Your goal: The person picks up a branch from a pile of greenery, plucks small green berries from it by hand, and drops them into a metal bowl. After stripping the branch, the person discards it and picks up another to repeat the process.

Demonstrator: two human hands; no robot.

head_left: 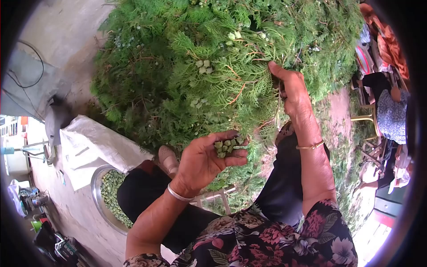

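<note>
Several green cones [227, 147] lie in the cupped fingers of my left hand [202, 160], palm turned up, in front of the pile. My right hand [293, 86] is closed round a leafy conifer branch [242, 80] at the right side of the heap; part of the grip is hidden behind the hand. More pale green cones [204, 66] sit on the foliage above my left hand. Behind these rises a big pile of cut conifer branches [147, 58].
A metal basin [95, 189] of picked cones stands on the floor by my left leg, next to a white sack [91, 142]. Another person [391, 107] sits at the right. Tools and odds and ends [53, 238] lie at lower left.
</note>
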